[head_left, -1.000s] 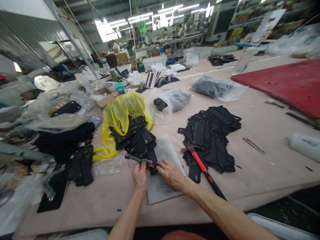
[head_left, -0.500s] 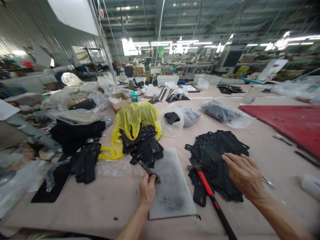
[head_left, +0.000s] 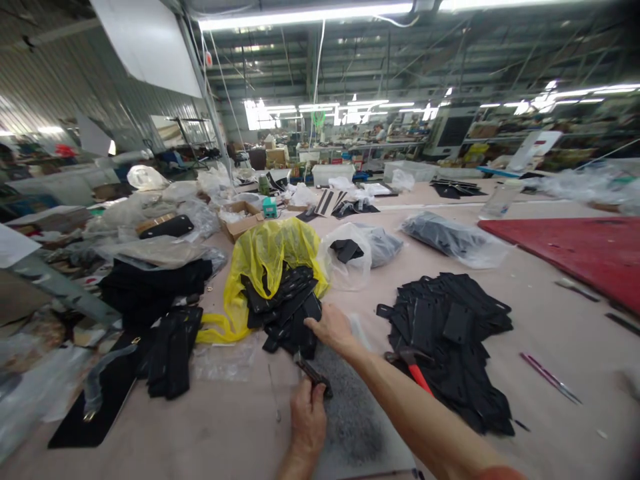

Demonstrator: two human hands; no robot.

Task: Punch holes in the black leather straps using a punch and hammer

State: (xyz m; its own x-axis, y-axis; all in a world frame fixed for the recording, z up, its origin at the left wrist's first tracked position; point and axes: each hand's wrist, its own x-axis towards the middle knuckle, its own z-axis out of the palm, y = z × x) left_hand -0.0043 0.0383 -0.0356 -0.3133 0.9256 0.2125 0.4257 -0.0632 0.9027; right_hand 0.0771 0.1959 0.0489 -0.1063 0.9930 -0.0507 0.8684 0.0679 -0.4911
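My left hand (head_left: pixel 307 413) is closed around a short dark tool (head_left: pixel 314 375) with a metallic end; its exact kind is unclear. The tool is over the near-left part of a grey, speckled board (head_left: pixel 357 427). Across the board reaches my right hand (head_left: pixel 334 328), its thumb and fingers closing on the edge of a flat black piece (head_left: pixel 312 307). That piece lies at the right side of a heap of black pieces (head_left: pixel 287 313) spilling from a yellow plastic bag (head_left: pixel 273 233). My right forearm hides part of the board and most of the hammer (head_left: pixel 419 377).
A second pile of black pieces (head_left: pixel 455 333) spreads to the right, with purple-handled tweezers (head_left: pixel 547 377) beside it. Clear plastic bags (head_left: pixel 445 237) with dark contents lie farther back. A red board (head_left: pixel 565 250) covers the far right. Black strips (head_left: pixel 173 353) lie at left.
My right hand has left the right-hand pile and crossed leftward to the heap at the yellow bag. My left hand still holds the tool, slightly lower in view. The camera view has shifted.
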